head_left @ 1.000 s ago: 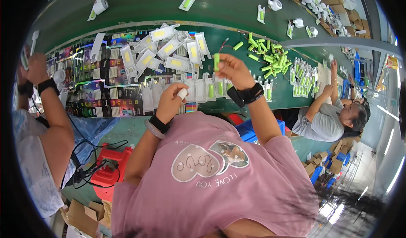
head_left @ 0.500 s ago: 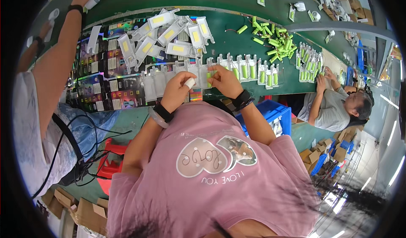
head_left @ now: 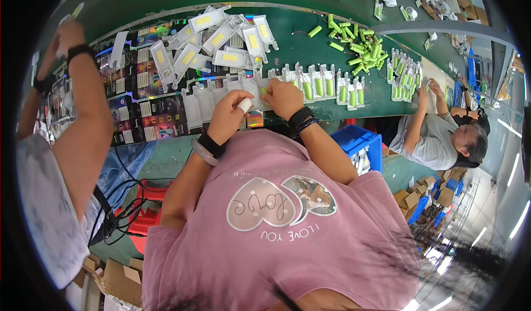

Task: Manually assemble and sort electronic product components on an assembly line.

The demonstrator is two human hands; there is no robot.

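Note:
My left hand [head_left: 225, 116] is curled above the near edge of a row of clear-white plastic casings [head_left: 207, 102]. A small white piece [head_left: 245, 105] shows at its fingertips; whether it is held or wrapped round a finger, I cannot tell. My right hand [head_left: 286, 99] is closed over a casing in the row, its fingertips on a green battery cell [head_left: 264, 91] lying there. The casing under the right hand is partly hidden. To the right of that hand, several casings [head_left: 318, 84] hold green cells; those to the left show no cells.
Behind lies a heap of casings with yellow panels [head_left: 218, 37]. Loose green cells [head_left: 365, 48] are piled at the back right, near more filled casings [head_left: 404, 79]. Printed sheets [head_left: 149, 109] cover the left table. A co-worker's arm [head_left: 86, 90] reaches in; another person [head_left: 442, 128] sits right.
My right hand has moved slightly left and down onto the casing, its fingers now more closed. My left hand stays nearly in place. The co-worker's arm at left has drawn back and left.

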